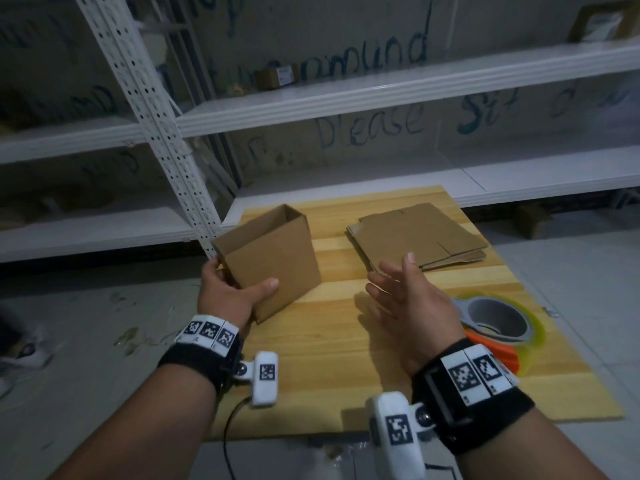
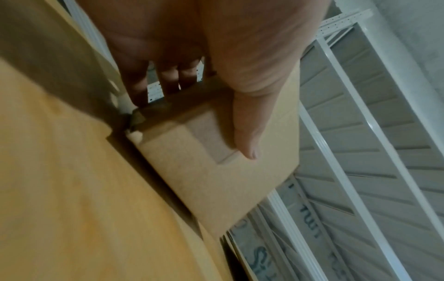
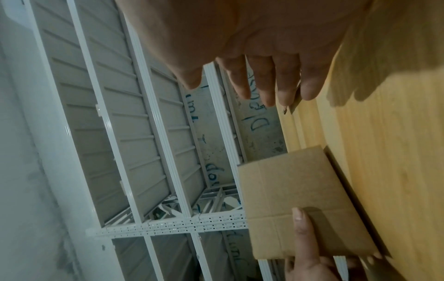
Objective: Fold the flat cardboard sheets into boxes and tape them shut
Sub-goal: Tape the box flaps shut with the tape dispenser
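A brown cardboard box (image 1: 273, 258), open at the top, stands on the wooden board (image 1: 329, 341) at its left side. My left hand (image 1: 235, 289) grips the box's near left corner, thumb on the front face and fingers round the left side; the left wrist view shows the thumb flat on the box (image 2: 216, 171). My right hand (image 1: 405, 289) hovers open to the right of the box (image 3: 295, 199), fingers spread, touching nothing. A stack of flat cardboard sheets (image 1: 419, 233) lies at the board's far right. A tape dispenser (image 1: 498, 323) with an orange handle sits by my right wrist.
White metal shelving (image 1: 381, 95) stands behind the board, with a perforated upright (image 1: 166, 140) close to the box's left. The board lies on a grey floor (image 1: 86, 341). A small carton (image 1: 277, 76) sits on a shelf.
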`<state>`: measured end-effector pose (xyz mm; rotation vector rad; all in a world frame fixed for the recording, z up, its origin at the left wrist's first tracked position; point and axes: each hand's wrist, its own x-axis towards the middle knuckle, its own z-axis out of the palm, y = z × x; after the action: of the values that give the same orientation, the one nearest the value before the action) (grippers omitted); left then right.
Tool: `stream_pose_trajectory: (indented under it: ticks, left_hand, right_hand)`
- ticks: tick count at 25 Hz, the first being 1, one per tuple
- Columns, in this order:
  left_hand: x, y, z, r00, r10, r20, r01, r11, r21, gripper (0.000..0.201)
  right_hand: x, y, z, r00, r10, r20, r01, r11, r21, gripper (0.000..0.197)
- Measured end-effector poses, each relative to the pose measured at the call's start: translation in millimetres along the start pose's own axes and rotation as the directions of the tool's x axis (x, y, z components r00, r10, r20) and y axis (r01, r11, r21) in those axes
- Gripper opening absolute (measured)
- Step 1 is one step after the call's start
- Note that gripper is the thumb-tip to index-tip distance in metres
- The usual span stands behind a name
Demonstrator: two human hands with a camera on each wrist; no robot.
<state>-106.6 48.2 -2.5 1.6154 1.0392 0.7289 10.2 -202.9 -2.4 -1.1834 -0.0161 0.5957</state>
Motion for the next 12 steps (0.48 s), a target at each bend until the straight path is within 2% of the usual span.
stream_pose_trajectory:
  ticks: [3,7,9,12]
  left_hand:
    - [39,8,12,0.982,-0.1,-0.159,0.103,0.995,0.011,0.119]
    - [72,22,35,0.927,-0.212,-0.308,0.249,0.965,0.084,0.125]
    - [77,28,45,0.909,-0.228,-0.349,0.287,0.949,0.127,0.128]
    - [80,30,59,0.915,-0.241,-0.325,0.303,0.94,0.159,0.131]
  right_hand:
    - [2,-2,-1,1.0,0.028,-0.011,-0.027,0.996,0.083,0.054]
    - [9,-4,-4,0.998,0.066,-0.02,-0.063,0.987,0.146,0.057]
    - [10,-6,-7,0.997,0.068,-0.034,-0.062,0.985,0.162,0.058]
    - [8,-11,-9,0.998,0.062,-0.02,-0.057,0.983,0.176,0.058]
